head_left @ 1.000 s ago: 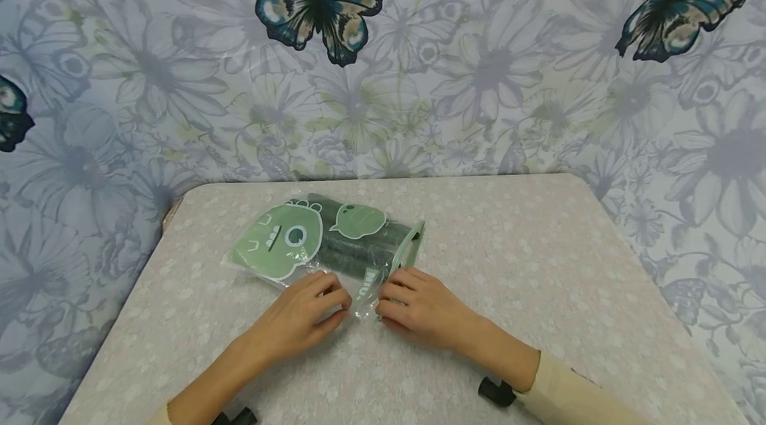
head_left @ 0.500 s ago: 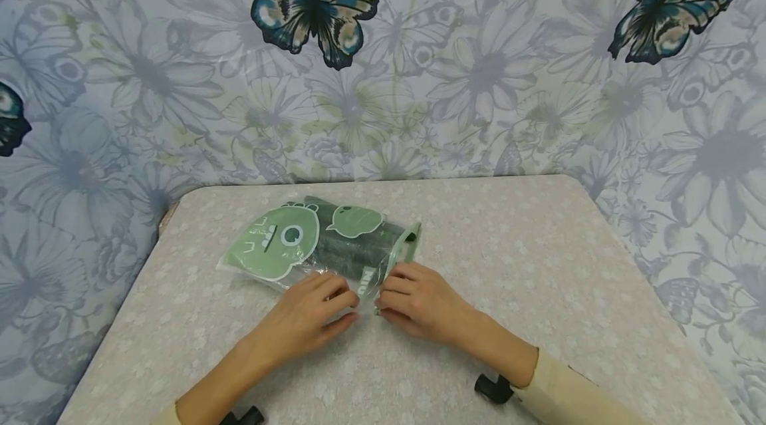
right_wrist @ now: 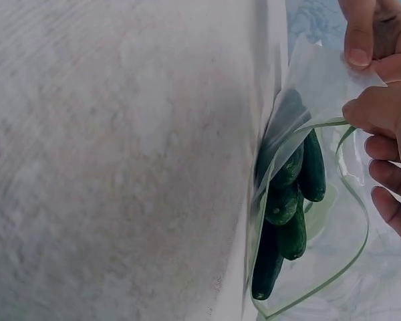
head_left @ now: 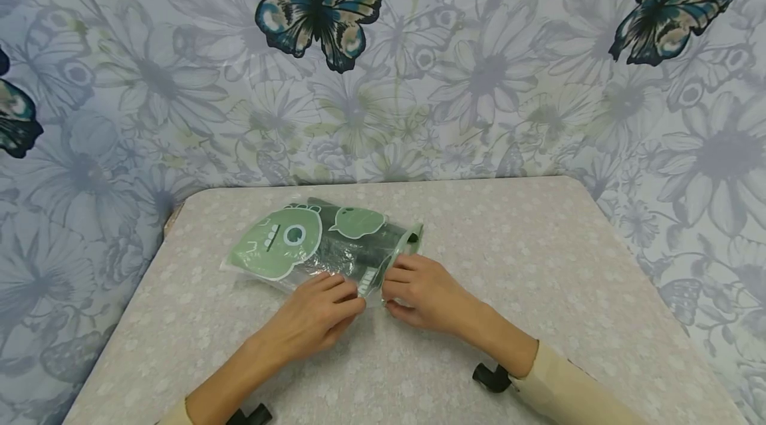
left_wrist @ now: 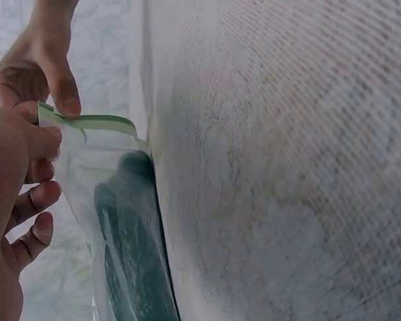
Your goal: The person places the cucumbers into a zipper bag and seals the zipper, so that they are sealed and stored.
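A clear zip bag [head_left: 287, 242] with a green cartoon print lies on its side on the table, its mouth toward the right. Several dark green cucumbers [right_wrist: 291, 221] show inside it in the right wrist view. The green-edged mouth [left_wrist: 107, 122] gapes at the far part. My right hand [head_left: 426, 293] pinches the near corner of this edge between thumb and forefinger, its other fingers loosely bent. Just left of it, my left hand [head_left: 314, 313] pinches the plastic near the same corner. Its fingertips are partly hidden in the head view.
A pale patterned cloth covers the table [head_left: 538, 265]. Behind it hangs a floral curtain [head_left: 479, 79] with butterflies. Black wrist cameras sit under both forearms, the right camera [head_left: 492, 378] near a beige sleeve [head_left: 568, 382].
Both hands have shifted slightly right and away from the person, staying close together at the bag's near corner. The bag has stayed nearly in place.
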{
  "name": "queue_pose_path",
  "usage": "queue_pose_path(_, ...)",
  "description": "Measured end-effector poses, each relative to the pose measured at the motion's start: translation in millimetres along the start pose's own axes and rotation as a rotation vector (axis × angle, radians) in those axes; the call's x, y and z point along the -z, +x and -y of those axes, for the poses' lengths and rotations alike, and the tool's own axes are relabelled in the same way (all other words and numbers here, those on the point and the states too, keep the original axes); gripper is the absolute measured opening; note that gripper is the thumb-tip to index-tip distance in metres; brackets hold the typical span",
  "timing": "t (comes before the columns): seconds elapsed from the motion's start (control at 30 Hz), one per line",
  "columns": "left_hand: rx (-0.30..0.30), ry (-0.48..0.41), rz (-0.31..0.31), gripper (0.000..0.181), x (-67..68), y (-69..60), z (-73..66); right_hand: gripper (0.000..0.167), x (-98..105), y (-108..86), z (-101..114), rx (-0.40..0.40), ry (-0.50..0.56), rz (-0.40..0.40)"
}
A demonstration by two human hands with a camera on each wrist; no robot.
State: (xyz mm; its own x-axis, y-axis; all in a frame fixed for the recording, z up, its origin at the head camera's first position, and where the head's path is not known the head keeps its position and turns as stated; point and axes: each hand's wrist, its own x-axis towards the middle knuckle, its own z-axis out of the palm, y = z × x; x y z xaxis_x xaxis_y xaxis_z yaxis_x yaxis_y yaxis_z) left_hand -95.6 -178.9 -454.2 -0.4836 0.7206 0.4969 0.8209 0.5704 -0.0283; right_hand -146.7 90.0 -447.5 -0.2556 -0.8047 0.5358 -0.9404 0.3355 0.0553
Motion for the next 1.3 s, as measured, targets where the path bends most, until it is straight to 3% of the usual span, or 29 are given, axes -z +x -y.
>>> queue_pose_path(0.23, 0.008, -0.005, -0.015, 0.011, -1.7, 2.4, -0.6, 0.021, -2, 1.7, -2, -0.089, 0.020, 0.025)
queue_pose_path(0.5, 0.014, -0.060, -0.055, 0.012, -2.3, 3.7, 4.1, 0.027, -5, 5.6, -9, -0.070, -0.113, 0.013)
queue_pose_path(0.73, 0.001, -0.073, -0.150, 0.009, -3.5, -0.3, 6.7, 0.030, -10, -3.2, -18, -0.151, -0.138, 0.103)
queue_pose_path(0.97, 0.044, -0.084, -0.159, 0.006, -0.6, -7.9, 9.3, 0.030, -12, -6.0, -32, -0.199, -0.116, 0.172)
queue_pose_path(1.3, 0.035, -0.082, -0.239, 0.026, 1.6, -6.1, 10.0, 0.026, -17, -5.5, -57, -0.278, -0.088, 0.231)
